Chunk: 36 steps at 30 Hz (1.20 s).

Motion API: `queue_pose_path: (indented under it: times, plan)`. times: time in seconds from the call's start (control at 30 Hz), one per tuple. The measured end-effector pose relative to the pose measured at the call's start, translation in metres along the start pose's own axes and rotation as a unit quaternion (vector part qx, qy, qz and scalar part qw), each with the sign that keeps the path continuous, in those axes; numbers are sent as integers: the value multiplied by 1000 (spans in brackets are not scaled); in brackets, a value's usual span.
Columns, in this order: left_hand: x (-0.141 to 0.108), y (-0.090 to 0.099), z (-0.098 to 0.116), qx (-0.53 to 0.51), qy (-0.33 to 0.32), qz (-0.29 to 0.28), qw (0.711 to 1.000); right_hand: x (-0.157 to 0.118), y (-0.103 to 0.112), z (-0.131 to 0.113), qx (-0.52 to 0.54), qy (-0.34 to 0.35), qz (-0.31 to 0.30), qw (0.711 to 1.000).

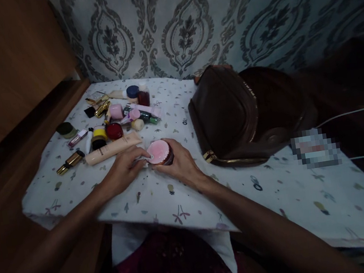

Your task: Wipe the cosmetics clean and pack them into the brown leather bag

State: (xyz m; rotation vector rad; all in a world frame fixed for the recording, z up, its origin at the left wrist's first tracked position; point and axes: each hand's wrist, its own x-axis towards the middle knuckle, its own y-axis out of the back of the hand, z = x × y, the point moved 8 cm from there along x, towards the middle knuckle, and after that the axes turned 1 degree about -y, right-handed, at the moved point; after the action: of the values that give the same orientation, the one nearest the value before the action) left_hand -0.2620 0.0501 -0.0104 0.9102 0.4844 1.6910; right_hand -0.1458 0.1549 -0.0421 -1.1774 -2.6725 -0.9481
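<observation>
My right hand [179,162] is wrapped round a small dark jar [160,152] with a pink top, tilted a little toward me above the cloth. My left hand [127,165] pinches a thin whitish piece [144,158], perhaps cloth or tissue, whose end touches the jar's left edge. Just beyond the left hand lies a beige tube [112,149]. Behind it are a red round container [114,130], a yellow-and-black jar [99,136] and a pink jar [116,111].
A brown leather bag [227,116] stands right of the hands. Several cosmetics, including a blue-lidded jar [132,93] and a gold-and-black tube [70,162], lie at left on the patterned cloth [192,208]. A blurred-out item with a white cable is at right.
</observation>
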Motion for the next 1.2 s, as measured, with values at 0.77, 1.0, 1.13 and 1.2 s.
queue_pose_path:
  times: [0.77, 1.0, 1.13, 1.2]
  plan:
    - [44, -2, -4, 81, -4, 27, 996, -4, -4, -5, -55, 68, -14, 996]
    - [28, -2, -24, 3, 54, -20, 998, -6, -3, -12, -65, 80, -17, 995]
    - [23, -2, -28, -47, 72, -16, 996, -7, 2, -17, -106, 71, 14, 992]
    - [21, -3, -31, -70, 80, -13, 994, -7, 2, -18, -123, 66, 15, 990]
